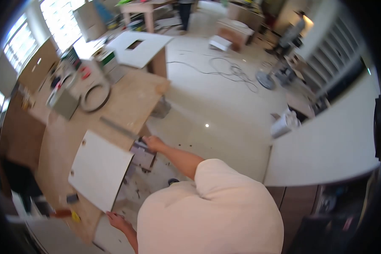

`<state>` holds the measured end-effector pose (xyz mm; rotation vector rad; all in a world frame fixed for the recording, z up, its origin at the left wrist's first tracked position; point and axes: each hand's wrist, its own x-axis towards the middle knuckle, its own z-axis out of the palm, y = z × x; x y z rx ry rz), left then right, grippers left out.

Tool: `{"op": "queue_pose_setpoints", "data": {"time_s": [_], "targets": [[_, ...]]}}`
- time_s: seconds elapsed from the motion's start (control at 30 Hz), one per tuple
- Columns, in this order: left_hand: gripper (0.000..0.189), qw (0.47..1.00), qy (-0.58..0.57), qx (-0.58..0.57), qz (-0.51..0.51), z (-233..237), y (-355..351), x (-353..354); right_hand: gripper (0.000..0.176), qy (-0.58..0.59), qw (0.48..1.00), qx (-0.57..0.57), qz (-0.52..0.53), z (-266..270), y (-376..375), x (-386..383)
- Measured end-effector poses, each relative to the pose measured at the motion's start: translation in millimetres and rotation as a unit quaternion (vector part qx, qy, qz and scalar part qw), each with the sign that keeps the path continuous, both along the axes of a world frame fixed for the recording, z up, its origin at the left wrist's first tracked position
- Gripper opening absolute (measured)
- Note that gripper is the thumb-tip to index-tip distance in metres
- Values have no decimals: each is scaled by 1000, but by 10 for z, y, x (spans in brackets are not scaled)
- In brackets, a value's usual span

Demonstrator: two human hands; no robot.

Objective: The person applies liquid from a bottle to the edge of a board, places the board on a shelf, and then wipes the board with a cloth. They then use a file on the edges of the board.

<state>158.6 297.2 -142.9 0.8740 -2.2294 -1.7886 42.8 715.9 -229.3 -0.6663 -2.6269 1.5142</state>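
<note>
A white panel (100,168) with two round holes near one edge lies on the wooden worktable. My right hand (155,144) is closed round the handle of a long, flat grey file (118,128), whose blade reaches out over the tabletop beyond the panel's far edge. At the panel's near corner, my left hand (117,221) has its fingers closed on the edge. The panel's underside is hidden, and motion blurs some detail.
The worktable (127,91) carries a coil of edging strip (95,98), tins and a small dark block (72,198). A cable (233,74) lies looped on the glossy floor. One person (290,36) is at the back right; another person's legs (185,17) show at the back.
</note>
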Motion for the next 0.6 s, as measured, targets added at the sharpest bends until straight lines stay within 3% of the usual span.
{"op": "queue_pose_setpoints", "data": {"time_s": [0.03, 0.13, 0.17, 0.2, 0.27, 0.33, 0.43, 0.6], "targets": [[32, 996, -79, -5, -32, -1, 17, -64, 35, -29, 998, -61, -19, 241, 2, 68], [26, 985, -72, -23, -155, 175, 396, -109, 32, -66, 964, -252, -51, 640, -114, 120], [23, 982, -28, 20, -184, 368, 608, -33, 30, -73, 945, -313, -61, 698, -134, 157], [21, 975, 13, 64, -213, 687, 857, 55, 31, -47, 944, -323, -54, 666, -166, 190], [17, 948, 36, 111, -297, 819, 953, -1, 35, 7, 941, -338, -37, 517, -234, 229], [14, 910, 3, 110, -400, 684, 853, -210, 40, 45, 961, -269, -51, 643, -281, 322], [14, 896, 8, 71, -438, 671, 862, -285, 37, 117, 981, -80, -130, 455, -320, 370], [39, 906, -30, 95, -412, 625, 814, -386, 26, 76, 989, -40, -121, 580, -256, 638]]}}
